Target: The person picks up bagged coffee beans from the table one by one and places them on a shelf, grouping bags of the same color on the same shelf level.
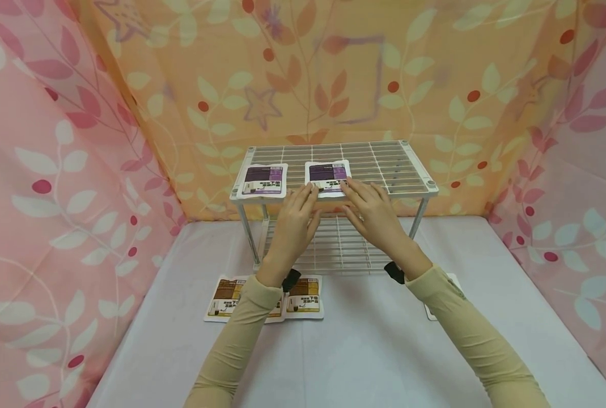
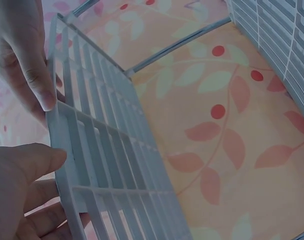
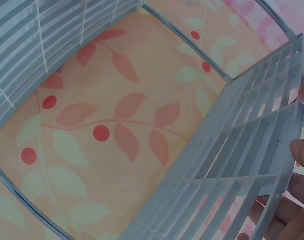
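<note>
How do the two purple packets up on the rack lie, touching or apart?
Apart: the head view shows a strip of bare rack between the left purple packet and the right purple packet.

I'm at a small, fabric-walled booth, more a staged set than an everyday room: creased pink leaf-print drapes (image 1: 42,238) flank me on both sides, a yellow-orange leaf-print backdrop (image 1: 180,62) hangs ahead, and they enclose my white table (image 1: 364,357). The two-tier white rack (image 1: 419,220) and flat printed pouches (image 1: 304,304) lend it a shop-display look; the building beyond, I can't tell.
</note>
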Motion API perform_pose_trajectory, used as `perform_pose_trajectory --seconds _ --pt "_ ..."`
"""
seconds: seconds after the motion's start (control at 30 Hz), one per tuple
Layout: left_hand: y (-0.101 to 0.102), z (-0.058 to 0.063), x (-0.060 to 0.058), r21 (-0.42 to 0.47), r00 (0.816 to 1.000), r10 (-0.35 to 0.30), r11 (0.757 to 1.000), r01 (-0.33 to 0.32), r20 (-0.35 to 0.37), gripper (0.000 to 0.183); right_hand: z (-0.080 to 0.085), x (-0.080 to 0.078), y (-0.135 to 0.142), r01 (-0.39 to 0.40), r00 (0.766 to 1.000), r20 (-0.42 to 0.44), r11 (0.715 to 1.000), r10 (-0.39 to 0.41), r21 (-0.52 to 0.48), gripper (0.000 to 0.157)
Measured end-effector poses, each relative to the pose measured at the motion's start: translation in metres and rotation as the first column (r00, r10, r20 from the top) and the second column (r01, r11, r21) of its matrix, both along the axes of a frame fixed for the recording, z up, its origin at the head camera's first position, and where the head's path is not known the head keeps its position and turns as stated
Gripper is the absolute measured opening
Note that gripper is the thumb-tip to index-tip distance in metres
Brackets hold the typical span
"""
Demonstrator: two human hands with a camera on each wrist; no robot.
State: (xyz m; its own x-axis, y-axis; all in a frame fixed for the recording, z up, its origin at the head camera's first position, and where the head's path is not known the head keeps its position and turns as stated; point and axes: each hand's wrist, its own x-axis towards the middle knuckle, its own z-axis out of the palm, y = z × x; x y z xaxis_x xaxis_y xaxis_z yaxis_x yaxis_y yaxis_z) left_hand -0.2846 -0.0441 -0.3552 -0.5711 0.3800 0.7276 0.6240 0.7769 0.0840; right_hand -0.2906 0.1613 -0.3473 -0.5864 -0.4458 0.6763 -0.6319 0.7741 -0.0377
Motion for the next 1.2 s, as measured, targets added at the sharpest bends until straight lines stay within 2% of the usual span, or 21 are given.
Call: perform_pose_trajectory --seconds 0.2,0.43,0.73,0.93,1.2 --pt "0.002 0.001 0.000 -0.020 0.999 0.038 0.999 -0.037 0.039 0.053 0.000 -0.001 -0.001 0.022 1.000 0.011 0.999 -0.022 0.029 0.054" --pt "0.003 0.000 0.001 -0.027 0.998 0.046 0.999 -0.045 0.035 0.056 -0.002 -0.001 -0.002 0.040 0.999 0.003 0.999 -0.040 0.036 0.056" --pt "0.006 -0.004 0.006 0.003 1.000 -0.009 1.000 0.009 -0.020 0.052 -0.007 0.002 -0.001 -0.002 0.998 -0.067 1.000 0.002 -0.003 0.056" --pt "0.011 -0.013 0.008 0.034 0.997 -0.043 0.998 0.045 -0.058 0.052 -0.014 0.006 0.006 -0.038 0.993 -0.111 0.997 0.030 -0.070 0.055" --pt "0.018 -0.024 0.014 0.019 0.994 -0.023 1.000 0.025 -0.104 0.050 -0.025 0.013 0.020 -0.080 0.990 -0.127 0.992 0.067 -0.102 0.058"
